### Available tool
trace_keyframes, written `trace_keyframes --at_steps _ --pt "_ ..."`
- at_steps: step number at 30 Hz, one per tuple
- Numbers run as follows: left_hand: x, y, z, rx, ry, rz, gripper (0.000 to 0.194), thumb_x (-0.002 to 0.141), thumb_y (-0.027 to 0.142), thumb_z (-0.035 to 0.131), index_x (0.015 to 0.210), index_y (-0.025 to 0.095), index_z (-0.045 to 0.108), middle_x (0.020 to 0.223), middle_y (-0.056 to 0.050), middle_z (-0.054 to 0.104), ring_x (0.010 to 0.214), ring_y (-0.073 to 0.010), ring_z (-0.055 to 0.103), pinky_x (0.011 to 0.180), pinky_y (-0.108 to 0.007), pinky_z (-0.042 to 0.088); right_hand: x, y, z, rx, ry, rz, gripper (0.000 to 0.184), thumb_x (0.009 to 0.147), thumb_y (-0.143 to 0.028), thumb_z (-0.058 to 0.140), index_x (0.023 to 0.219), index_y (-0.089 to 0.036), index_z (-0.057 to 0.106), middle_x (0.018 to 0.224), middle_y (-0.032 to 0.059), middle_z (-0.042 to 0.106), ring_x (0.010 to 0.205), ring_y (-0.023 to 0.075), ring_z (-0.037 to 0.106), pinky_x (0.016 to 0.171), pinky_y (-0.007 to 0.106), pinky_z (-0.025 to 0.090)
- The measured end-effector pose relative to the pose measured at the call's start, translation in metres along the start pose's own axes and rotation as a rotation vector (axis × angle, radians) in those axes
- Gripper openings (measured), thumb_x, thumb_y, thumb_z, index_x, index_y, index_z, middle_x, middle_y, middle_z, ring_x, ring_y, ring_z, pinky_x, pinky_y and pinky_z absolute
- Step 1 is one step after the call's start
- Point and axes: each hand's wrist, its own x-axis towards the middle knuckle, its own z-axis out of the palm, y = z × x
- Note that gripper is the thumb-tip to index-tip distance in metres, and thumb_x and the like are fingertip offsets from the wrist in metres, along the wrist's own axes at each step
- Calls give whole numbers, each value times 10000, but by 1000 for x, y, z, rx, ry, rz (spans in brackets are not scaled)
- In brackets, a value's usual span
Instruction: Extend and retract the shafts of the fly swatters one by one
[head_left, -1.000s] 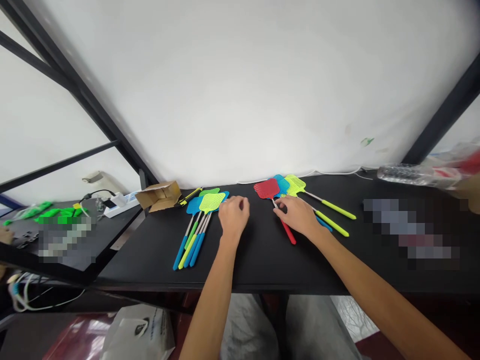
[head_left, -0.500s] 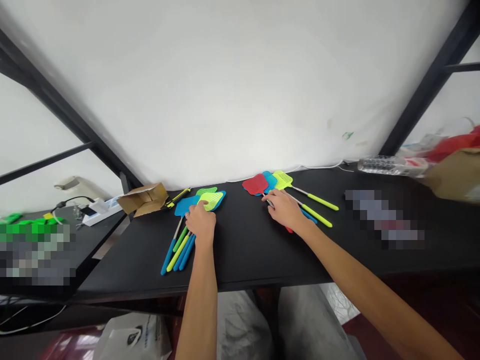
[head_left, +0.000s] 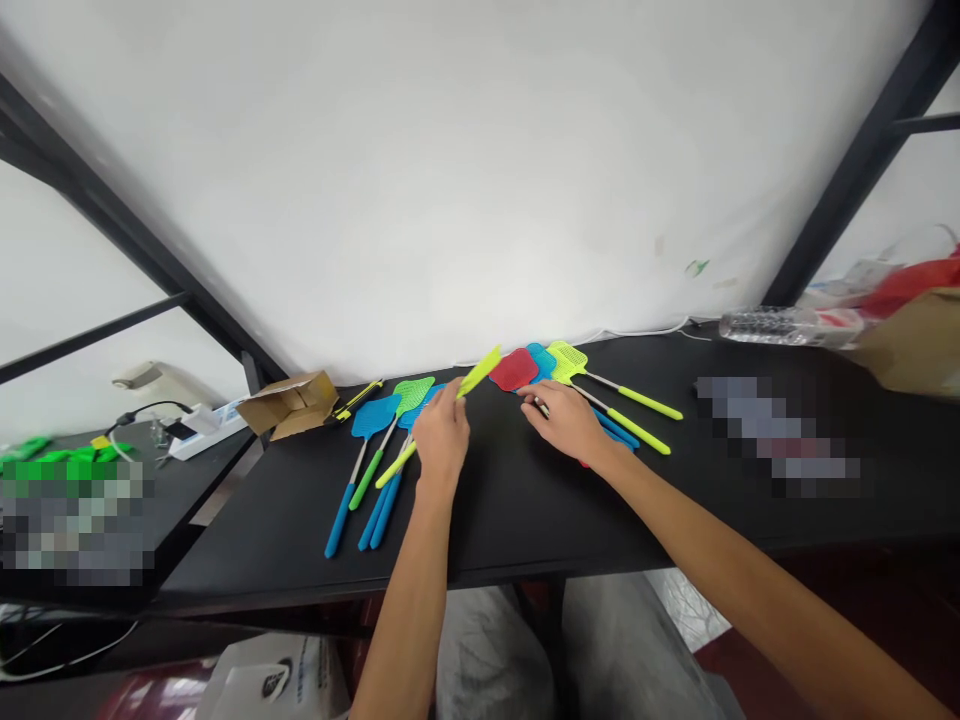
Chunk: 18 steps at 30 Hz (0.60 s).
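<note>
Yellow-green fly swatter, one, newly raised in the left hand

Item: yellow-green fly swatter (head_left: 480, 372), plastic, head seen nearly edge-on, handle slanting down toward the person. Position: just lifted above the desk (head_left: 502, 510), between two groups of swatters, which sets it off from those lying flat.
Left hand (head_left: 442, 435): closed about its shaft.
Left group: blue swatter (head_left: 375, 415), green swatter (head_left: 414, 393) with mesh head, and two more blue handles (head_left: 384, 510) side by side.
Right hand (head_left: 568, 420): fingers partly curled over the shaft of the red swatter (head_left: 514, 370) — whether gripping, cannot tell.
Right group: red head beside a blue one (head_left: 541, 358), yellow-green handles (head_left: 651, 402) fanned outward.
Further out: open cardboard box (head_left: 289, 405), clear bottle (head_left: 772, 327) — lying on its side.
</note>
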Motion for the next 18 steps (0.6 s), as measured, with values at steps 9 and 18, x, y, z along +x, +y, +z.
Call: trace_keyframes --at_steps 9,18 --pt "-15 27 15 -134 -163 255 371 1001 452 391 1262 294 602 1119 -44 718 953 -172 664 769 -238 433 2 -1 3 351 41 176 273 840 -447 620 903 -185 665 746 41 661 727 215 596 672 329 461" --pt "-16 28 12 -87 -200 268 408 1011 375 365 1368 332 557 1098 -58 716 942 -187 668 728 -248 421 2 -10 -3 1085 -109 212 355 719 -343 757 1026 -214 632 981 40 683 855 193 624 629 286 535"
